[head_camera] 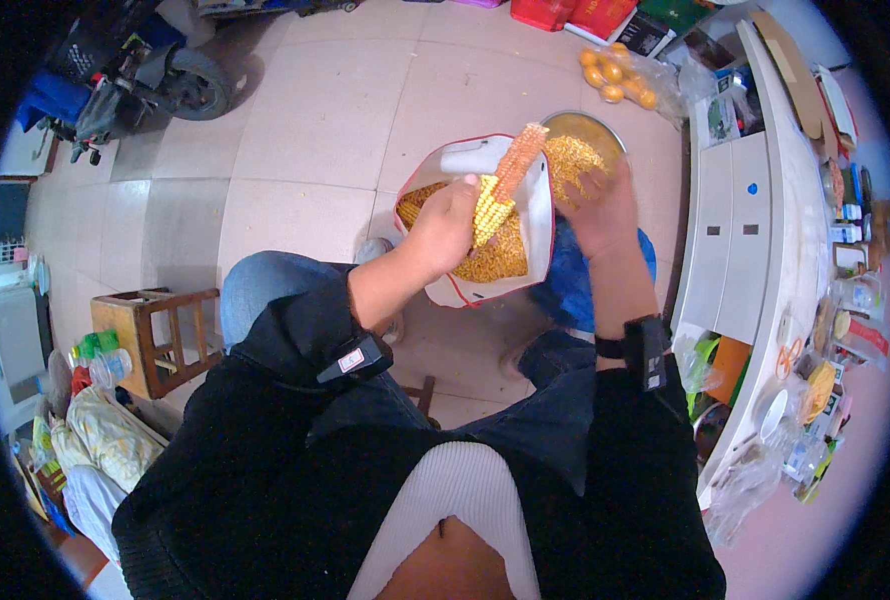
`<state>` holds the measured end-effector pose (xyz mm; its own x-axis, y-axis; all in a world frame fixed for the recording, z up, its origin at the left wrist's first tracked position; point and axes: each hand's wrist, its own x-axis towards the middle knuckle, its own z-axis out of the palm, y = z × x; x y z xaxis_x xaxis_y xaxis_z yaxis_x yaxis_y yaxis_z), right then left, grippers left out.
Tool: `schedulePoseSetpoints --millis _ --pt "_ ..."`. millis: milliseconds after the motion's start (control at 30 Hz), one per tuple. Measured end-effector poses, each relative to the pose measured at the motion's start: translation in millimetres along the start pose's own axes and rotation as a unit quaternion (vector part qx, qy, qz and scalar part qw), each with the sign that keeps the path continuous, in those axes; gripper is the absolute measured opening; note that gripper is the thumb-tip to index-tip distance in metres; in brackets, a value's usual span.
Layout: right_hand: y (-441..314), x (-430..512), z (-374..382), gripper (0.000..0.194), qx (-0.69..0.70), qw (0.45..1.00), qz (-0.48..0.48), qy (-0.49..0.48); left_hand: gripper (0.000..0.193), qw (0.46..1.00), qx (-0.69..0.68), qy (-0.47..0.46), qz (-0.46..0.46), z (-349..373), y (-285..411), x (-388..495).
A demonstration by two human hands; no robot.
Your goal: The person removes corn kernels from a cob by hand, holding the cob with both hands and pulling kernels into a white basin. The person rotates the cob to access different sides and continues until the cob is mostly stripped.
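Observation:
My left hand (448, 221) grips a partly shelled corn cob (493, 214) above an open sack. Its upper part is bare and reddish; rows of yellow kernels remain on the lower part. Loose corn kernels (493, 262) fill the white, red-edged sack (531, 277), with a few whole ears (409, 212) at its left side. Just to the right stands a round metal basin (598, 127) holding more loose kernels (568, 159). My right hand (602, 206) is over the basin's near side, blurred, fingers apart. Whether kernels lie under its palm is hidden.
A blue plastic bag (576, 270) lies below the basin. Oranges in a clear bag (617, 75) rest on the floor beyond. On the right runs a white cabinet (730, 225) crowded with items. A wooden stool (156, 341) and a scooter wheel (193, 84) are at the left.

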<state>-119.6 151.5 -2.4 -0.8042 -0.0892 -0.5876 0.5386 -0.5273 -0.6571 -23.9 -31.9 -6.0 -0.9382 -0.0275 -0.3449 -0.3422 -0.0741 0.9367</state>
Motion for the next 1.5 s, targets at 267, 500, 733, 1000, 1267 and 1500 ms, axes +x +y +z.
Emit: schedulePoseSetpoints --millis 267,500,733,1000,1267,1500 --pt "44 -32 23 0.040 -0.137 0.976 0.010 -0.171 0.032 0.961 0.236 0.066 0.127 1 -11 3" --pt "31 -30 18 0.039 -0.054 0.980 0.005 -0.193 0.034 0.829 0.385 0.217 0.343 0 -15 12" --pt "40 -39 23 0.043 -0.155 0.968 -0.049 -0.190 0.051 0.989 -0.057 -0.056 -0.123 8 5 -3" --pt "45 -32 16 0.040 -0.359 0.897 -0.118 -0.229 0.056 0.999 0.044 -0.032 -0.002 4 5 -1" --pt "43 -28 9 0.036 -0.335 0.900 -0.043 -0.274 0.056 0.996 0.083 -0.020 0.001 -2 6 -1" --pt "35 -33 13 0.040 -0.218 0.934 0.069 -0.273 0.057 0.990 0.128 0.005 0.054 -3 9 -1"
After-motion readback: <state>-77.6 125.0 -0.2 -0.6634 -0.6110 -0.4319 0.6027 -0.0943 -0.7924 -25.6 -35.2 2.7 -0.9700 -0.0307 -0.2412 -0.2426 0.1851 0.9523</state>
